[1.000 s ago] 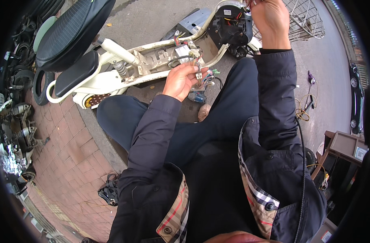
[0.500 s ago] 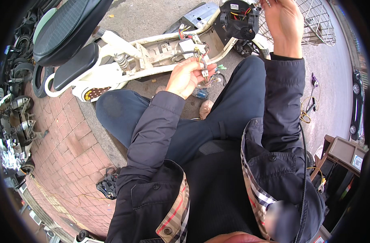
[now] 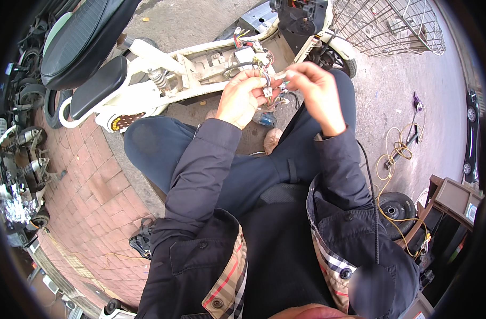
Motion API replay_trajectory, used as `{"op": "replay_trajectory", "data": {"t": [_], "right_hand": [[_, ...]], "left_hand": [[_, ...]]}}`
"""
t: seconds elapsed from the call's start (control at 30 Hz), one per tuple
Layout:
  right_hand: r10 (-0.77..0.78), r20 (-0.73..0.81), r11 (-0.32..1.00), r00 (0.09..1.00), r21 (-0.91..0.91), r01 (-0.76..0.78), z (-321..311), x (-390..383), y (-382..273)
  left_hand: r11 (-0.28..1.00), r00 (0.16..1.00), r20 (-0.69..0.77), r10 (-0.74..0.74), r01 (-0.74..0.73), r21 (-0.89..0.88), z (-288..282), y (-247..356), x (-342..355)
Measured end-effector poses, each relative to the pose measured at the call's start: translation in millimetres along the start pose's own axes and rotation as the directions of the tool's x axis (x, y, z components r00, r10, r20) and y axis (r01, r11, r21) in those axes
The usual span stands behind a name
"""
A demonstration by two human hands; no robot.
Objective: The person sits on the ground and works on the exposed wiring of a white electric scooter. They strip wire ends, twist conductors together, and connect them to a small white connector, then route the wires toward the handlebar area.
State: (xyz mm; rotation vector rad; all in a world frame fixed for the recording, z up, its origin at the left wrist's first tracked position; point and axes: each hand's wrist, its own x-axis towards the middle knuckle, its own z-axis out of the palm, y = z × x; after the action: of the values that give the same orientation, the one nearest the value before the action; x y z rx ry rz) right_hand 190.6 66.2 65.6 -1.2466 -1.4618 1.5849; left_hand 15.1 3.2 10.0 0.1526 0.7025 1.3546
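Note:
A cream electric scooter (image 3: 147, 95) lies partly dismantled in front of me, with a black seat (image 3: 83, 40) and exposed wiring around a silver-white box (image 3: 244, 56). My left hand (image 3: 237, 98) grips a wire bundle with a white connector (image 3: 268, 91) over the scooter's near edge. My right hand (image 3: 320, 98) is just to the right, its fingertips pinched at the wires beside my left fingers; what exactly they hold is hidden and blurred. A black housing (image 3: 301, 18) with wires inside tops the scooter's front. A blue object (image 3: 265, 119) lies below the wires.
A wire basket (image 3: 386, 26) is at upper right. A yellow hose (image 3: 400, 149), a black wheel (image 3: 394, 212) and a brown cabinet (image 3: 455, 196) are right of my body, with a parked car (image 3: 470, 138) beyond. Scooter parts (image 3: 25, 159) crowd the left along brick paving (image 3: 89, 191).
My right hand has come down and left from the black housing to beside my left hand at the wires. My left hand stays on the connector bundle.

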Motion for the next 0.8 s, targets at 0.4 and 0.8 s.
{"op": "replay_trajectory", "data": {"t": [0.4, 0.8], "right_hand": [[0.104, 0.199, 0.984, 0.974, 0.119, -0.129, 19, -2, 43], [0.133, 0.344, 0.973, 0.93, 0.135, -0.189, 20, 0, 57]], "left_hand": [[1.0, 0.998, -0.06, -0.031, 0.031, -0.004, -10, -3, 2], [1.0, 0.995, -0.096, -0.028, 0.026, -0.016, -10, 1, 2]]}}
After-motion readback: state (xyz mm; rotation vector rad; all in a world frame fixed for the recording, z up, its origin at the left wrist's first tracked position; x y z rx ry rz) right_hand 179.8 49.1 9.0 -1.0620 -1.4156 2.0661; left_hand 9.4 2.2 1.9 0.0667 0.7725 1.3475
